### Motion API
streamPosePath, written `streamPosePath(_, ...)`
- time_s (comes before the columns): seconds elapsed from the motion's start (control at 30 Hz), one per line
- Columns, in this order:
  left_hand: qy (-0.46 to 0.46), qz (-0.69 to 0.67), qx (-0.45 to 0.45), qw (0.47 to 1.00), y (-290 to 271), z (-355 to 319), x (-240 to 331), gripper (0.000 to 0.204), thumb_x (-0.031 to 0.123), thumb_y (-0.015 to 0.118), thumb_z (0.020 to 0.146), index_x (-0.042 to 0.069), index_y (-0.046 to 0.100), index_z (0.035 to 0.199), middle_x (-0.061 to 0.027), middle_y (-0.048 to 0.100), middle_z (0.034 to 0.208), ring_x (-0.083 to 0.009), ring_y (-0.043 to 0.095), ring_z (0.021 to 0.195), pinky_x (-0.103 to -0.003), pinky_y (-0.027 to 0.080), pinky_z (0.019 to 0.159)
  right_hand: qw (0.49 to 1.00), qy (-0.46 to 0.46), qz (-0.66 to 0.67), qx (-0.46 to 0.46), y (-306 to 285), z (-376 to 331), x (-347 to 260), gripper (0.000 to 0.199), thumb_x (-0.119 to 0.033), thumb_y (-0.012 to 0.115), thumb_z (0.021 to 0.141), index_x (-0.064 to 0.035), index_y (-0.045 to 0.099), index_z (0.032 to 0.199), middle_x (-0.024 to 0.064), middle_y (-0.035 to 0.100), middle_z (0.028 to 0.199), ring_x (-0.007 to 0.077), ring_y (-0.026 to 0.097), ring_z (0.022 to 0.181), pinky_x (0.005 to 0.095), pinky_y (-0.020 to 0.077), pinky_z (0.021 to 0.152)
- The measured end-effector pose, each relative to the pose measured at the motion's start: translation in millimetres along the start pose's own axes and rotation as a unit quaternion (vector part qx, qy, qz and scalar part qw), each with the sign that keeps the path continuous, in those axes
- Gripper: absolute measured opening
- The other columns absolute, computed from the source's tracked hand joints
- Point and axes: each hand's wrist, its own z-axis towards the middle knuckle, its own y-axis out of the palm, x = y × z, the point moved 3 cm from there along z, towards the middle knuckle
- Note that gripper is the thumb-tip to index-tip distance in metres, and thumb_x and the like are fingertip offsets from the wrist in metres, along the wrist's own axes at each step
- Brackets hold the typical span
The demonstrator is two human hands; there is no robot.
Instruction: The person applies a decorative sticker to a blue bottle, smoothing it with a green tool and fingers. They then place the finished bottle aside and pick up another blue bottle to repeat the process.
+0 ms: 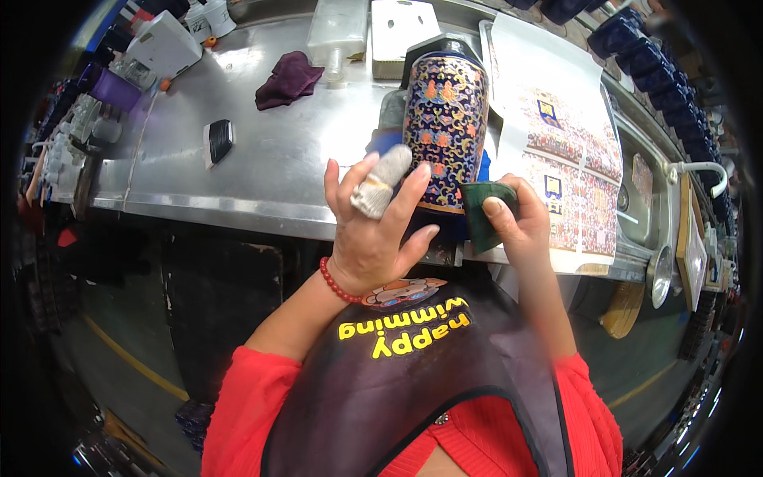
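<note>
Left hand [373, 230] fingers spread open against patterned blue vase [445, 131], one finger wrapped in white cloth. Right hand [517, 219] fingers clamped on dark green pad [482, 213], touching vase base. Vase upright at steel bench [238, 159] edge, decal sheet [568, 159] just beside, maroon rag [288, 78] farther back.

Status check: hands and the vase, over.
Left hand on the patterned vase, bandaged finger. Right hand gripping green pad. Nothing blocking.

one patterned vase [445, 127], two hands [373, 230], one maroon cloth [288, 78].
</note>
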Motion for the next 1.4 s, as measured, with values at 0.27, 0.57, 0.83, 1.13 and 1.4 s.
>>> streamPosePath(0.27, 0.03, 0.042, -0.003, 0.999, 12.4, 23.4, -4.6, 0.088, 0.039, 0.083, 0.075, 0.014, 0.048, 0.151, -0.0154, 0.055, 0.143, -0.0341, 0.051, 0.132, -0.072, 0.01, 0.116, 0.923, -0.316, -0.221, 0.014, -6.4, 6.9, -32.9, 0.036, -0.001, 0.078, 0.07, -0.0057, 0.073, 0.105, 0.0067, 0.06, 0.089, 0.0257, 0.056, 0.075, 0.0361, 0.0474, 0.069)
streamPosePath(0.57, -0.022, -0.018, -0.022, 0.999, 17.4, 4.4, -22.9, 0.082, 0.052, 0.068, 0.091, 0.002, 0.042, 0.15, -0.0186, 0.055, 0.143, -0.0408, 0.046, 0.137, -0.07, 0.011, 0.116, 0.906, -0.362, -0.194, -0.103, -2.8, 2.9, -53.1, 0.038, -0.007, 0.08, 0.062, -0.0093, 0.072, 0.099, 0.0029, 0.057, 0.087, 0.0238, 0.056, 0.078, 0.0379, 0.0428, 0.072)
streamPosePath(0.83, 0.118, 0.041, 0.033, 0.992, -11.1, -15.4, 1.0, 0.03, 0.02, 0.074, 0.087, 0.018, 0.073, 0.118, -0.0041, 0.072, 0.117, -0.025, 0.05, 0.131, -0.06, 0.012, 0.123, 0.989, -0.145, -0.03, -0.013, -13.5, 7.0, -27.4, 0.014, -0.005, 0.078, 0.086, 0.002, 0.068, 0.093, 0.0081, 0.062, 0.083, 0.0164, 0.056, 0.074, 0.028, 0.0423, 0.065)
streamPosePath(1.13, 0.177, 0.068, 0.018, 0.982, -2.9, -11.9, 5.0, 0.033, 0.014, 0.071, 0.083, 0.022, 0.075, 0.115, 0.0067, 0.074, 0.102, -0.0195, 0.062, 0.116, -0.06, 0.013, 0.124, 0.996, -0.092, -0.016, 0.005, -12.0, 0.1, -12.2, 0.012, -0.008, 0.075, 0.09, 0.0013, 0.067, 0.093, 0.0048, 0.06, 0.083, 0.0132, 0.054, 0.076, 0.0258, 0.0416, 0.069)
streamPosePath(1.4, 0.009, -0.009, 0.043, 0.999, -8.7, -26.5, -8.1, 0.037, 0.01, 0.074, 0.086, 0.014, 0.075, 0.123, -0.0071, 0.073, 0.112, -0.0287, 0.046, 0.12, -0.052, 0.015, 0.122, 0.998, -0.07, -0.005, -0.006, -11.8, 0.6, -9.7, 0.012, -0.008, 0.073, 0.091, 0.0016, 0.067, 0.093, 0.0047, 0.059, 0.084, 0.0128, 0.053, 0.079, 0.0253, 0.0407, 0.071)
